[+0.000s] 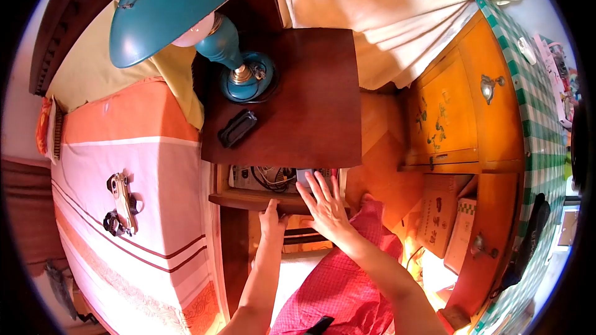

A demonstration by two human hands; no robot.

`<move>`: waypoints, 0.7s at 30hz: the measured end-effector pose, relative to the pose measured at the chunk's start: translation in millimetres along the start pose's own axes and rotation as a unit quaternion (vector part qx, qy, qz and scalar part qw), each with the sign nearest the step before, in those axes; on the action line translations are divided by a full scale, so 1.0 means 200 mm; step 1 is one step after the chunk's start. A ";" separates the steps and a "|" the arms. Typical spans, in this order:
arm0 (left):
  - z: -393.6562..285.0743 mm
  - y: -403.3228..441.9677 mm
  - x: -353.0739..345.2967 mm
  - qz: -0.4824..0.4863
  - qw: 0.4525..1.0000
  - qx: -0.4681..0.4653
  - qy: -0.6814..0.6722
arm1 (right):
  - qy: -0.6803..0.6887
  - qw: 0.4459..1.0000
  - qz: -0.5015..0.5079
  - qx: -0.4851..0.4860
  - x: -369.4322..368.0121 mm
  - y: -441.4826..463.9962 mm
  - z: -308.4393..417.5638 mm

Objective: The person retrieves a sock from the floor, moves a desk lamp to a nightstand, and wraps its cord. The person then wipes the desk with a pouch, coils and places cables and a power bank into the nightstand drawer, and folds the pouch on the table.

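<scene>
A dark wooden nightstand (310, 99) stands in front of me with its drawer (239, 200) pulled partly out. My left hand (271, 218) is closed at the drawer's front edge, its fingers curled against the wood. My right hand (327, 208) is open, fingers spread, above the right part of the drawer front. Its fingertips reach over the drawer opening, near a grey flat item (310, 177) that they partly cover. Inside the drawer, dark cables (273, 178) lie coiled over pale items. The tabletop hides the back of the drawer.
On the nightstand are a teal lamp (247, 80) and a black oblong object (237, 128). A metallic device with black straps (123, 203) lies on the bed (136, 167) at left. At right, an orange cabinet (453, 99) has an open lower compartment holding cardboard boxes (439, 211).
</scene>
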State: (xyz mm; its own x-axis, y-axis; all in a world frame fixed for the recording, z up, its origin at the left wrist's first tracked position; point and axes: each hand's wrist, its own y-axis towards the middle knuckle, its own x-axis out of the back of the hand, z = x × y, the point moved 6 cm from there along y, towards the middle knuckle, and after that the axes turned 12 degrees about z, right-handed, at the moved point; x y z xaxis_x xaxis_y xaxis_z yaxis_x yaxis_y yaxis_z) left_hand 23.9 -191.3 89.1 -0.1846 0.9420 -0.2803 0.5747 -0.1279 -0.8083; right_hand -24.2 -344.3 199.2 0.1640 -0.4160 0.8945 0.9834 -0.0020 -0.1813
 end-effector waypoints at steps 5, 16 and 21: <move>-0.05 0.09 -0.12 0.070 0.997 0.001 -0.044 | -0.038 0.995 -0.058 -0.066 0.07 0.05 -0.10; -0.23 0.31 -0.38 0.289 0.954 -0.060 -0.058 | -0.131 0.968 -0.120 -0.176 0.13 0.26 -0.27; -0.23 0.45 -0.39 0.332 0.939 -0.039 -0.085 | -0.143 0.959 -0.106 -0.222 0.12 0.31 -0.31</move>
State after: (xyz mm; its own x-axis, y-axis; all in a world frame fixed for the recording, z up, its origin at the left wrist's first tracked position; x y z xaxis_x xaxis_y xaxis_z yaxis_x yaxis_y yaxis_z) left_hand 126.0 -261.9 61.0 0.1135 0.5992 -0.7925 0.6632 -0.6397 -0.3886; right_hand 36.2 -410.6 183.4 0.0413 -0.0969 0.9944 0.8777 -0.4720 -0.0825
